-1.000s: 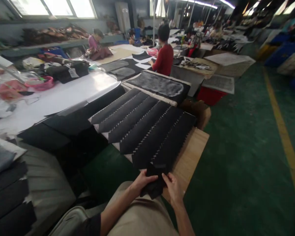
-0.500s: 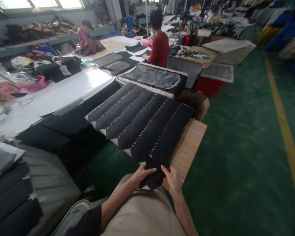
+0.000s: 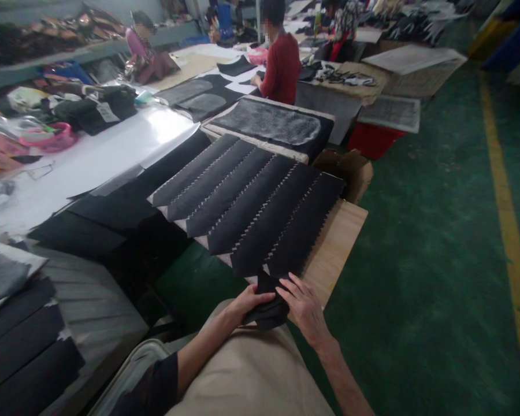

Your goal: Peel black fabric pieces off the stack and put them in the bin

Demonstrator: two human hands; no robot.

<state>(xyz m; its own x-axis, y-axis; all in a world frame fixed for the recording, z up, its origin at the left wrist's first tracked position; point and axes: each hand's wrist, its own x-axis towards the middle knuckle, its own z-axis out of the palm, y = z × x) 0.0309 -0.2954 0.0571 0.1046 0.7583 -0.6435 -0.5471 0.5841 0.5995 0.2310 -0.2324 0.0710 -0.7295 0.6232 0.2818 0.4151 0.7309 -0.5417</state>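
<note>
One camera, worn on the seated person's head, faces forward and down: left hand (image 3: 247, 301), right hand (image 3: 304, 306) and their small black fabric piece (image 3: 266, 313) close below, black saw-edged fabric strips (image 3: 251, 208) on pale wooden board (image 3: 338, 242) just ahead.

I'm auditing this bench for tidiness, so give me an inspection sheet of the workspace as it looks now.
Surface: wooden board, bare at its right edge.
Job's things: black piece at the board's near end; overlapped rows of black pieces cover most of it.
Clutter: cardboard box beyond the board; red bin farther off.
Hands: left hand grips the black piece; right hand lies flat on it, fingers spread.
Cables: nothing seen.
Surroundings: green floor with yellow line; person in red at a far table.
</note>
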